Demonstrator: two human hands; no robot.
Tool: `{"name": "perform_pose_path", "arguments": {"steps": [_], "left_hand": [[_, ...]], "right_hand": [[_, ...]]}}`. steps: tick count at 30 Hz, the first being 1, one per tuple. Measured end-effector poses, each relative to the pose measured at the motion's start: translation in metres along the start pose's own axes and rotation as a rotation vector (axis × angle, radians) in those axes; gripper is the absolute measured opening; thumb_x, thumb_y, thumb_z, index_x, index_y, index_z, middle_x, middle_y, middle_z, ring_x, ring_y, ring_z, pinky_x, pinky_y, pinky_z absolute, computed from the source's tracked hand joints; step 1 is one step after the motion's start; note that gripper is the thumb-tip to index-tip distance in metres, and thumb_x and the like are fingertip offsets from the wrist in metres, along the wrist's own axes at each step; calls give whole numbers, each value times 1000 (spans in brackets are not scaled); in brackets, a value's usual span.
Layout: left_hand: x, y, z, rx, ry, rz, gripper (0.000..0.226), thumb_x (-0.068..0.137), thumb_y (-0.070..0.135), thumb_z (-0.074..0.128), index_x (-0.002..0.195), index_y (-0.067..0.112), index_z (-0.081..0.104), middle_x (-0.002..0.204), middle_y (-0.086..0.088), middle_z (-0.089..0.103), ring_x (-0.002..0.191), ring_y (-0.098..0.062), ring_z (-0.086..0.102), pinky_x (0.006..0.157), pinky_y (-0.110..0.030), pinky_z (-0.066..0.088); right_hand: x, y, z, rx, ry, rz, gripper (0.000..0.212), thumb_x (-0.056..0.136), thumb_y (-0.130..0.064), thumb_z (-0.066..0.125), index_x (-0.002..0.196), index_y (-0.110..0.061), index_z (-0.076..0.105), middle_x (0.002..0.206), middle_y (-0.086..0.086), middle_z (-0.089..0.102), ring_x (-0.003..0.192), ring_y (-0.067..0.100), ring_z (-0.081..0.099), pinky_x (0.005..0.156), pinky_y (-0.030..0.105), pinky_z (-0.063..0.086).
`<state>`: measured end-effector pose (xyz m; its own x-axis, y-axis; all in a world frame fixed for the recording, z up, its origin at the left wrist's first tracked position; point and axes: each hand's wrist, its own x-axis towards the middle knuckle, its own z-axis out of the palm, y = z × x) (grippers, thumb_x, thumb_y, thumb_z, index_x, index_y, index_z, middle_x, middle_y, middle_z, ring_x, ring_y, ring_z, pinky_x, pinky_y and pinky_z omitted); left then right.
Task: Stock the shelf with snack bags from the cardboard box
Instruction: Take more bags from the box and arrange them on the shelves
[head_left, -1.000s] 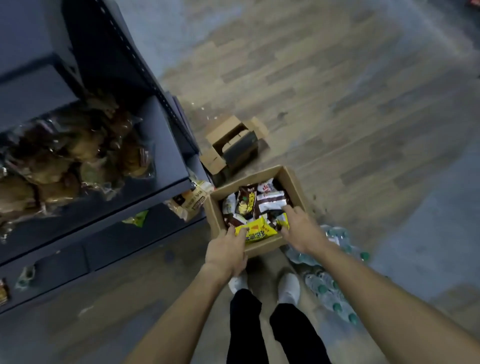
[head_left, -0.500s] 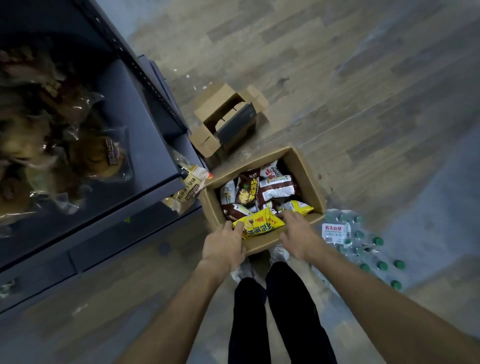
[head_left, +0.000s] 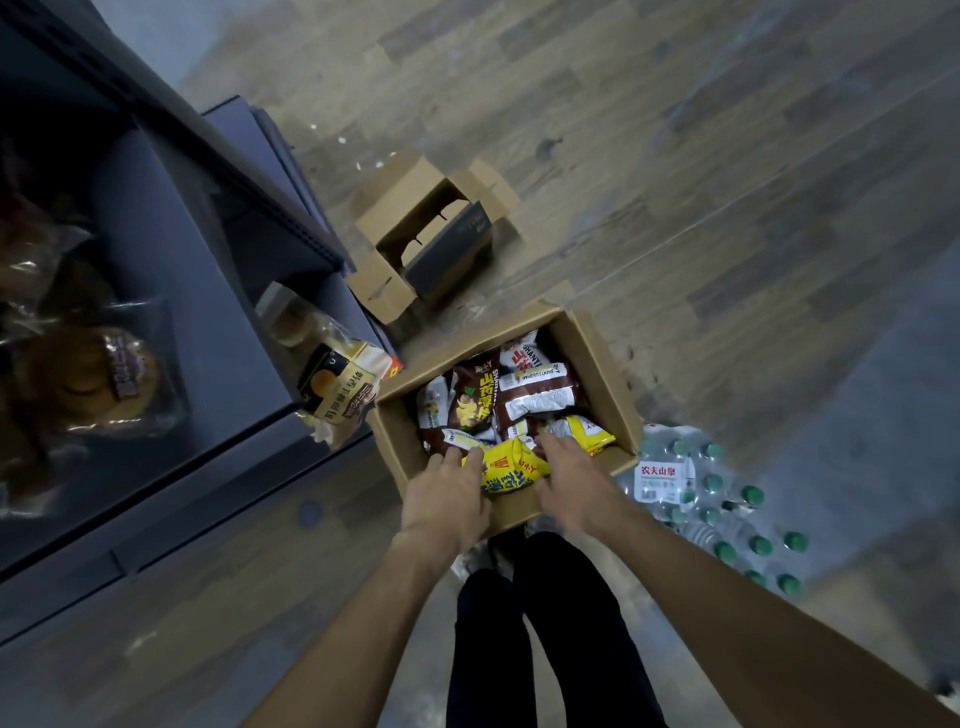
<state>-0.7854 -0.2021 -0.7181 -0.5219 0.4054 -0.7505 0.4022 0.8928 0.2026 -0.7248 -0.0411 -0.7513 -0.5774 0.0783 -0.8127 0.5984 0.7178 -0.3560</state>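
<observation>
Wood-plank floor (head_left: 649, 156), dim light, seen from above. Open cardboard box (head_left: 605, 364) sits on the floor just in front of the person's feet, beside the corner of a dark metal shelf (head_left: 171, 291). Box holds brown, white and yellow snack bags; brown bag (head_left: 472, 400) and white-labelled bag (head_left: 540, 400) lie toward the middle. Yellow snack bag (head_left: 511, 470) lies at the near edge of the box, between both hands. Left hand (head_left: 447, 499) grips its left end, fingers curled onto the wrapper. Right hand (head_left: 574, 488) lies against its right end; fingers appear bent onto the bag, though the far side is hidden. Bread packs (head_left: 340, 384) on the shelf, one overhanging the edge. Smaller open carton (head_left: 415, 234) farther off. Shrink-wrapped water bottles (head_left: 717, 499) just right of the box.
</observation>
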Motion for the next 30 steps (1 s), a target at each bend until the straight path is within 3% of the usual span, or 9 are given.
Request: {"name": "perform_pose_path", "arguments": {"steps": [6,11,14,17,21,24,27,30], "left_hand": [[46,5,22,-84,25,8,51,97,40,43,142,19,31,134,-5,42,123,-25,43,93,-38,45],[80,2,52,-127,72,26,52,94,37,48,141,21,31,137,-5,37,120,-24,44,91,-38,48],[99,-3,68,-113,156,38,54,95,38,47,144,21,30,141,-6,35,124,-24,41,95,-36,47],[120,-6,78,-109,219,15,63,98,36,44,153,20,18,156,-9,21,140,-26,27,109,-37,37],[151,-9,91,-112,278,37,75,96,26,49,156,17,3,161,-10,3,147,-27,12,117,-38,26],[177,-12,102,-139,367,-12,79,93,20,51,155,13,3,160,-9,11,144,-26,17,117,-34,21],[200,-14,110,-210,435,-129,73,93,14,52,154,13,13,155,-7,25,136,-26,30,113,-30,10],[218,-19,111,-238,445,-202,63,94,13,53,151,14,25,145,-12,39,125,-33,43,106,-38,25]], "right_hand": [[50,16,8,143,49,95,53,92,-25,58,140,-17,38,132,11,50,116,28,53,97,39,45],[90,25,28,203,123,115,50,92,-23,59,137,-14,40,136,11,45,120,29,49,99,37,43],[110,31,36,-50,186,-40,62,90,-15,59,146,-15,33,150,8,32,133,29,37,105,37,38],[132,40,35,-355,244,-171,74,86,-12,62,151,-17,26,156,6,27,143,26,24,110,37,32],[155,51,34,-634,245,-225,82,89,-13,59,155,-14,11,163,8,11,150,29,9,118,43,13],[171,52,32,-735,321,-237,77,93,-17,54,156,-16,11,162,8,16,148,29,15,119,56,4],[184,53,27,-730,309,-259,74,92,-14,54,155,-17,14,160,8,21,146,29,22,119,55,10],[183,48,24,-766,331,-262,77,87,-13,61,152,-14,20,153,11,33,137,31,35,115,53,23]]}}
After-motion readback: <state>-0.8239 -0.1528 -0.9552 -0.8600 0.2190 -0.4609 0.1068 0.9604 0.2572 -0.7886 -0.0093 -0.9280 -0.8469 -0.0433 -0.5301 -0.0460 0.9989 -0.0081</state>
